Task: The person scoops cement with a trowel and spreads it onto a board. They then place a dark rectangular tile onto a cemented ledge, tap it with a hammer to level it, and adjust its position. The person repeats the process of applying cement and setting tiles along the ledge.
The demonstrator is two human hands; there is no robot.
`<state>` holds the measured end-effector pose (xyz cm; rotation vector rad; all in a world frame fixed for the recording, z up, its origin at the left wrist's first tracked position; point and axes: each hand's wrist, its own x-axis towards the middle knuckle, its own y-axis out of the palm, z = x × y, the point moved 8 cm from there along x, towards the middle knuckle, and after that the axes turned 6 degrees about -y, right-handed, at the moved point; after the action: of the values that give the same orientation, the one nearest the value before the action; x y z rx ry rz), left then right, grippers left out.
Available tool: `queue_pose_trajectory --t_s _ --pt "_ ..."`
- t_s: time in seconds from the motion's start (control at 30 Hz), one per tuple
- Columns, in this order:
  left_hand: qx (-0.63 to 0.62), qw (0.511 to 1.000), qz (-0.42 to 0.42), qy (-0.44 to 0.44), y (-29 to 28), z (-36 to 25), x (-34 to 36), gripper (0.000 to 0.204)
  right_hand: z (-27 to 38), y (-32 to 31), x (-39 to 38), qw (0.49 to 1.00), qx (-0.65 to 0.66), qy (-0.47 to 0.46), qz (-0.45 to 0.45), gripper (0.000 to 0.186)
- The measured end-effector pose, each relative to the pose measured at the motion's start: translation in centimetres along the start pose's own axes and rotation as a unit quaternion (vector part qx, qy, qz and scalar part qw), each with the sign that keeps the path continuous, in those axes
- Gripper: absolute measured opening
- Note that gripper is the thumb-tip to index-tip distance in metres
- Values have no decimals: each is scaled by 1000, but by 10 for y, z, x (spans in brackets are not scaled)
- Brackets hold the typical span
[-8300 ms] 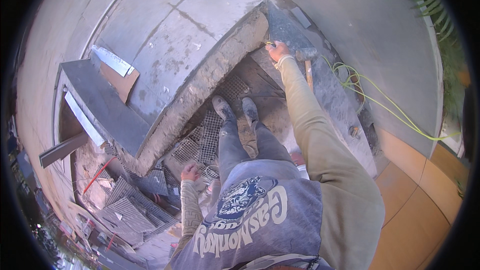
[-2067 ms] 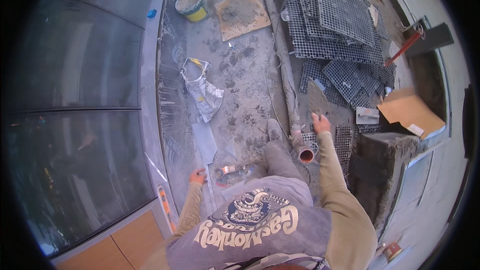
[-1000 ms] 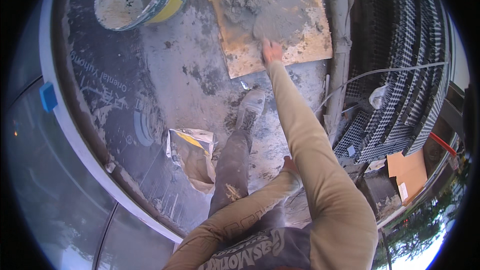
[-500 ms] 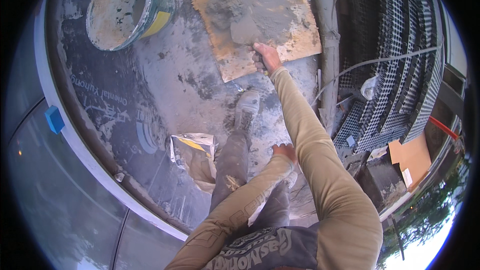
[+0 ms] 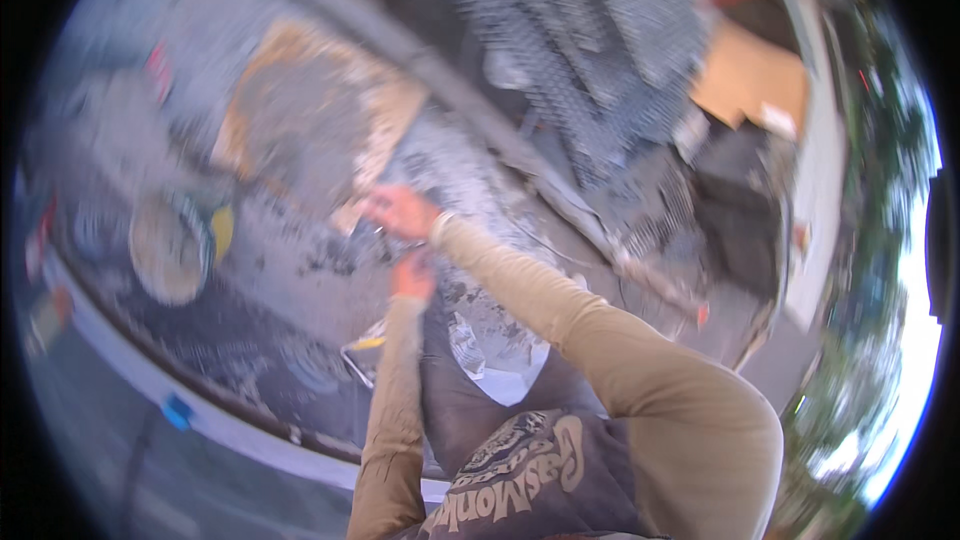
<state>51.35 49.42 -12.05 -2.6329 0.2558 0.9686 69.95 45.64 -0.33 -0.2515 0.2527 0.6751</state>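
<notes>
Motion blur smears the whole head view. My right hand (image 5: 402,212) is over the near corner of a wooden board (image 5: 395,105), its fingers too smeared to read. A wide patch of grey mortar (image 5: 310,120) covers the middle of the board. Just below the right hand is my left hand (image 5: 413,275), raised in front of my legs; whether it touches the other hand or holds anything cannot be made out. No trowel can be picked out in the blur.
A mortar-caked bucket (image 5: 168,250) stands left of the board. An open bag (image 5: 365,348) lies by my left leg. Dark perforated plastic panels (image 5: 590,30) are stacked beyond a long pipe-like edge (image 5: 480,120). Brown cardboard (image 5: 750,75) lies at upper right, a blue block (image 5: 178,410) at lower left.
The view has swung right, so board and bucket appear farther left. My right hand has drawn back from the mortar, where it gripped a trowel. My left hand has risen beside it.
</notes>
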Motion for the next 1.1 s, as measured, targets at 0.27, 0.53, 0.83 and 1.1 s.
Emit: queue_pose_trajectory --t_s 0.27,0.53,0.83,1.1 --pt "498 863 73 -52 -91 25 -136 37 133 -116 -310 979 36 -75 -184 52" --pt "527 834 121 -113 69 -90 -216 28 148 -166 -737 921 23 -10 -390 55" --pt "331 905 220 -153 422 -211 -336 27 86 -136 -1198 746 76 106 -653 41" --pt "461 835 248 -170 600 -244 -426 28 1 -103 -1464 552 252 107 -788 31"
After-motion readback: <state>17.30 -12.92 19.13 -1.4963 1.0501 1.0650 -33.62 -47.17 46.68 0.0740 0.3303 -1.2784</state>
